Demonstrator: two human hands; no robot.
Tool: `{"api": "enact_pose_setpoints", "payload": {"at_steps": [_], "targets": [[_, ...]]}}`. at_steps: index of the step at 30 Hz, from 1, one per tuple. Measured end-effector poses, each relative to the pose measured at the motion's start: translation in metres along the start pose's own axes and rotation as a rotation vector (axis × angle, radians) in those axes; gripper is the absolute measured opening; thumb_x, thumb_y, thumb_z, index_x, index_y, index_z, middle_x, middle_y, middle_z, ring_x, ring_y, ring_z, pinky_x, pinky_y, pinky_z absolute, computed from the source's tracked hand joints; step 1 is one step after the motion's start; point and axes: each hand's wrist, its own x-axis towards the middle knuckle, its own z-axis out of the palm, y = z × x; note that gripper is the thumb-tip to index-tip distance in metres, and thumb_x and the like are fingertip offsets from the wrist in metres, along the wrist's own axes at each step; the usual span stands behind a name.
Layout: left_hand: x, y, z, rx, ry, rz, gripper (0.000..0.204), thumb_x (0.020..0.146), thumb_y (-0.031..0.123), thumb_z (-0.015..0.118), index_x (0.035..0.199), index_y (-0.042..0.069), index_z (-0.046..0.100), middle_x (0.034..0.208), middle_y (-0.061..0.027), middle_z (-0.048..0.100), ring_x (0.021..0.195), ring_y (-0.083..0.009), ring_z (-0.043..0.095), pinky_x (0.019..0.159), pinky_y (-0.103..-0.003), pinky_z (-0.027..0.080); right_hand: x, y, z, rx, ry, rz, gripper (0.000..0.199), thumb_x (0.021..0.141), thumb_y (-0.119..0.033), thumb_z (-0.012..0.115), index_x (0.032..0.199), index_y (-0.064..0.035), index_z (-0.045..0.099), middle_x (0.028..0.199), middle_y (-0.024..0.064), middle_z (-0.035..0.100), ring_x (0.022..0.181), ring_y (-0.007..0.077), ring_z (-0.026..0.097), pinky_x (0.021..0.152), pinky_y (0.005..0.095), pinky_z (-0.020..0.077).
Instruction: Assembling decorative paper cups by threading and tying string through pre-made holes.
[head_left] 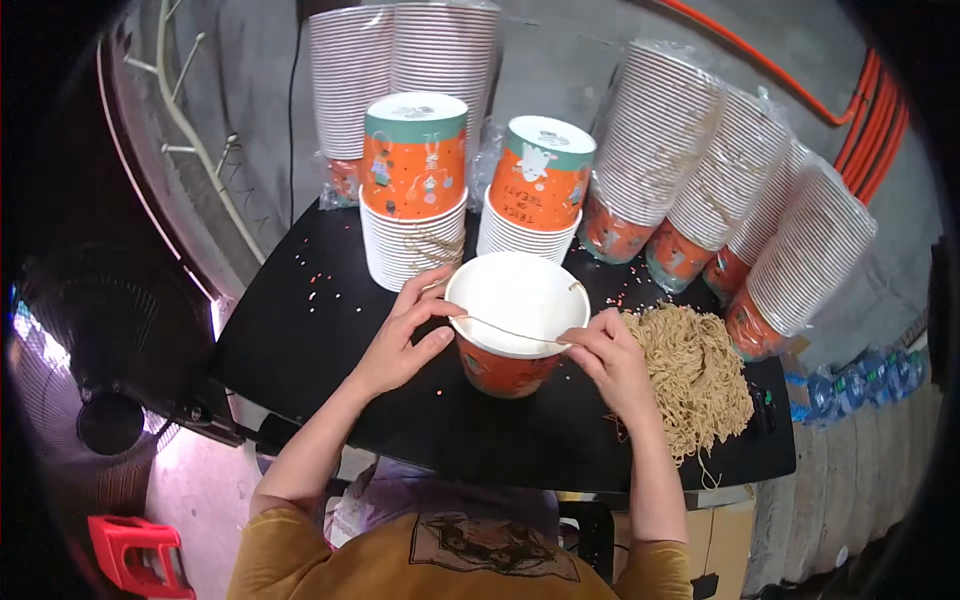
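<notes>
An orange paper bucket (pixel 497 372) with a white inside stands upright on the black table in front of me. A thin tan cord (pixel 508 332) runs across its mouth, close to the near side of the rim. My left hand (pixel 402 338) grips the bucket at the left of its rim, fingertips by the cord's left end. At the right of the rim, my right hand (pixel 612 362) pinches the cord's other end between thumb and fingers. A short bit of cord shows inside the far right rim. Beside my right hand lies a heap of tan cords (pixel 695 375).
Behind the bucket rise two stacks of nested buckets (pixel 415 240), each topped by upturned orange ones. Plastic-wrapped bucket stacks (pixel 650 140) line the far side. Small confetti-like bits dot the black table (pixel 300 350). A fan (pixel 110 420) and red stool (pixel 140 555) stand left.
</notes>
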Motion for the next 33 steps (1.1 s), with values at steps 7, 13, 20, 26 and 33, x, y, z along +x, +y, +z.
{"api": "enact_pose_setpoints", "payload": {"at_steps": [7, 13, 20, 26, 33], "targets": [[-0.01, 0.02, -0.044, -0.308, 0.196, 0.017, 0.04, 0.096, 0.015, 0.052, 0.134, 0.005, 0.048, 0.144, -0.0119, 0.038, 0.128, -0.0246, 0.047, 0.101, -0.036, 0.044, 0.045, -0.013, -0.02, 0.686, 0.021, 0.417, 0.02, 0.093, -0.018, 0.064, 0.104, -0.0019, 0.065, 0.071, -0.0035, 0.047, 0.067, 0.0102, 0.048, 0.063, 0.0226, 0.0388], [0.024, 0.038, -0.1, -0.277, 0.494, 0.08, 0.046, 0.097, 0.021, 0.051, 0.137, -0.001, 0.042, 0.14, -0.0158, 0.046, 0.124, -0.0273, 0.052, 0.099, -0.038, 0.045, 0.151, -0.038, 0.007, 1.562, 0.25, 0.499, 0.018, 0.102, -0.024, 0.048, 0.095, -0.0086, 0.052, 0.071, -0.0042, 0.046, 0.054, 0.0026, 0.038, 0.042, 0.0188, 0.0294], [-0.039, 0.021, -0.226, -0.768, 1.167, 0.034, 0.033, 0.097, 0.016, 0.054, 0.124, -0.004, 0.054, 0.106, -0.0163, 0.061, 0.102, -0.0279, 0.062, 0.097, -0.036, 0.049, 0.242, -0.01, 0.072, 2.154, -0.137, 0.544, 0.024, 0.1, -0.028, 0.054, 0.082, -0.0151, 0.045, 0.06, -0.0054, 0.032, 0.047, 0.0062, 0.03, 0.039, 0.0206, 0.0208], [-0.086, 0.007, -0.162, -0.555, 1.105, -0.28, 0.018, 0.094, 0.019, 0.058, 0.105, 0.004, 0.061, 0.086, -0.0055, 0.063, 0.082, -0.0161, 0.062, 0.082, -0.029, 0.049, 0.256, 0.005, 0.094, 2.11, -0.057, 0.727, 0.026, 0.1, -0.028, 0.053, 0.08, -0.0144, 0.044, 0.058, -0.0058, 0.034, 0.045, 0.0058, 0.029, 0.038, 0.021, 0.0201], [0.013, -0.028, -0.148, -0.308, 0.731, -0.228, 0.035, 0.099, 0.03, 0.052, 0.125, 0.006, 0.053, 0.117, -0.0101, 0.062, 0.112, -0.021, 0.059, 0.096, -0.034, 0.045, 0.269, 0.003, 0.101, 1.915, -0.099, 0.804, 0.031, 0.099, -0.029, 0.054, 0.074, -0.0147, 0.043, 0.053, -0.0069, 0.032, 0.039, 0.0039, 0.026, 0.034, 0.0198, 0.0184]]}}
